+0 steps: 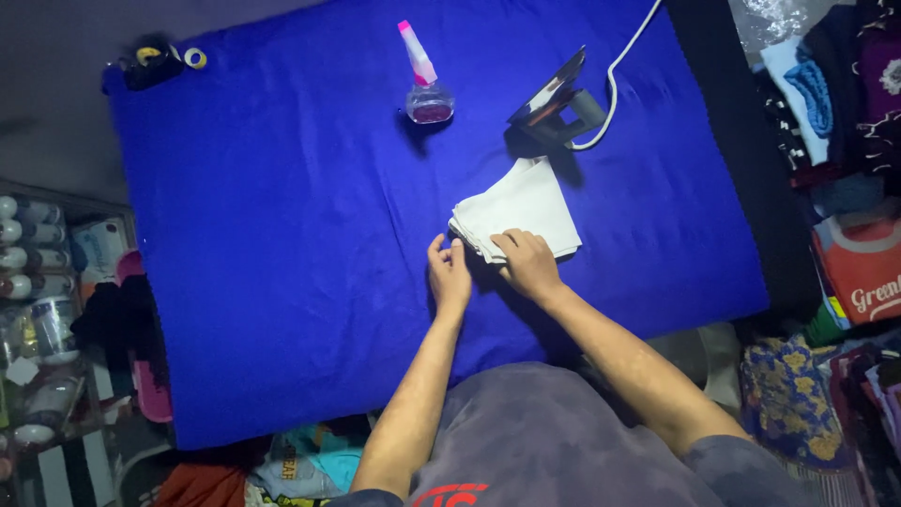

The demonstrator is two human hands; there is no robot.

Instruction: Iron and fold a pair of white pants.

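Observation:
A folded white cloth [522, 208] lies on the blue cloth-covered table [282, 235]. My left hand [450, 273] pinches the near left corner of the white cloth. My right hand [528, 264] rests flat on its near edge, pressing it down. An electric iron [557, 105] stands upright just beyond the cloth, its white cord [627, 42] running off the far edge. A clear spray bottle [425, 87] with a pink nozzle stands to the left of the iron.
A tape roll [195, 58] and a dark object [150, 64] sit at the far left corner. Bottles and jars [28, 253] crowd the left side. Stacked clothes [845, 141] pile up on the right.

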